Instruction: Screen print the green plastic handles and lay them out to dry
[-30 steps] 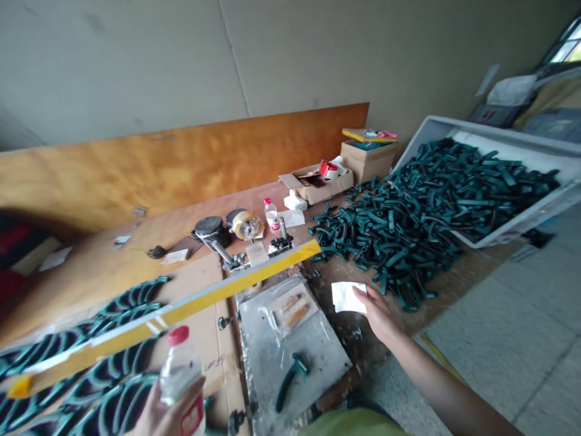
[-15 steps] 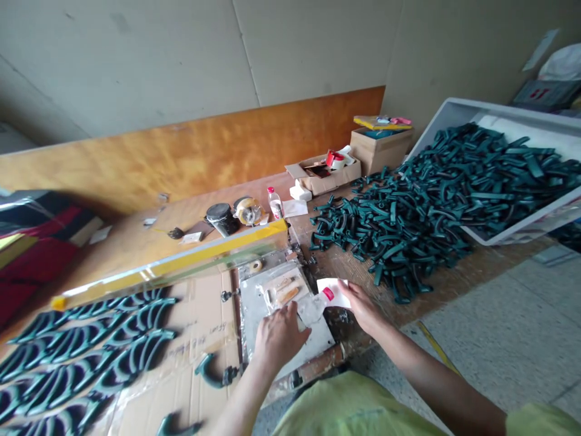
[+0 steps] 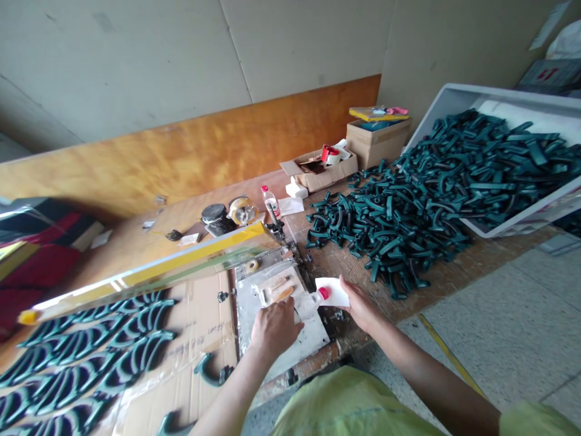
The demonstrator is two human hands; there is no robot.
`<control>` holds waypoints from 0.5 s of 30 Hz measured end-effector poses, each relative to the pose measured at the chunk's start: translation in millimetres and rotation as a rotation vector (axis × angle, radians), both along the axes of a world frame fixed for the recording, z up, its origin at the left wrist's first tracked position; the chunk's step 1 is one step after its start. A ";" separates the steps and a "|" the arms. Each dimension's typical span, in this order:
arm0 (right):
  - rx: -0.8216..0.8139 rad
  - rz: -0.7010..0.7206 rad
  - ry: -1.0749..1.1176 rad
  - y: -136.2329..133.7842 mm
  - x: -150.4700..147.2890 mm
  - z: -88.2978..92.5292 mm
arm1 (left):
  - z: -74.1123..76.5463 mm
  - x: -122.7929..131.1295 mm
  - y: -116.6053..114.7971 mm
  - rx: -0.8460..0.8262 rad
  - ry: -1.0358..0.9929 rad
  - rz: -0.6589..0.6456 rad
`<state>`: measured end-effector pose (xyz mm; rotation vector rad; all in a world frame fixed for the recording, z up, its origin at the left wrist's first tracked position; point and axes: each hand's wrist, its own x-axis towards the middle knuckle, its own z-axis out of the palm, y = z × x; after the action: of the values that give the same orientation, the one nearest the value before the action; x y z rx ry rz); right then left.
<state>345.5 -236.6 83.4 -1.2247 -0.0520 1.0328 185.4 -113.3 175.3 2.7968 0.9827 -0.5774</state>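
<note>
My left hand (image 3: 275, 327) is closed around a clear plastic bottle (image 3: 308, 305) with a red cap. The bottle lies tilted on its side, its cap pointing right, over a grey metal plate (image 3: 313, 336). A piece of white paper or cloth (image 3: 333, 292) is pinched in my right hand (image 3: 362, 304). The bottle's cap overlaps the white piece in view; whether they touch, I cannot tell. Just beyond my left hand, a clear bag-like wrapping with orange-brown items (image 3: 279, 290) rests on the plate. A tape-like ring (image 3: 252, 265) sits at the plate's far corner.
Dark green curved handles (image 3: 390, 230) spill in a heap from a tipped grey crate (image 3: 488, 233). More handles (image 3: 86, 357) stand in rows on cardboard at left. A yellow-edged bar (image 3: 190, 254) crosses behind the plate. Beyond it are a black tub (image 3: 218, 219) and another bottle (image 3: 269, 198).
The view has shifted slightly. The yellow-edged bar has moved to the left, baring black fittings at its right end. My hands keep their holds, and the bottle's cap has moved slightly left.
</note>
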 end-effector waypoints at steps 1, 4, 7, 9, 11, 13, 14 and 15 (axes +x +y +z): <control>0.005 0.010 0.009 0.7 -0.3 0.5 | 0.1 -0.1 1.5 0.005 -0.010 0.003; 0.029 0.029 0.009 3.7 -0.7 1.9 | 1.4 1.9 3.6 0.013 -0.051 0.008; 0.044 0.028 0.015 7.4 0.8 4.2 | 0.6 2.0 1.2 -0.006 -0.082 0.018; 0.053 0.027 0.039 9.7 2.1 7.2 | -1.8 -1.9 -0.3 -0.038 -0.113 0.037; 0.063 0.031 0.080 11.4 2.2 12.3 | -5.0 -10.4 0.9 -0.102 -0.152 0.081; 0.081 0.065 0.146 12.7 0.5 19.5 | -8.6 -24.2 6.1 -0.236 -0.214 0.156; 0.093 0.087 0.183 13.3 -1.1 23.6 | -10.8 -33.5 10.2 -0.342 -0.270 0.197; 0.100 0.103 0.218 13.9 -3.2 27.9 | -13.6 -44.6 15.0 -0.473 -0.353 0.231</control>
<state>342.3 -222.6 111.3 -1.0219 0.0026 1.2340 140.9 -98.2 161.7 2.2283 0.9286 -0.2325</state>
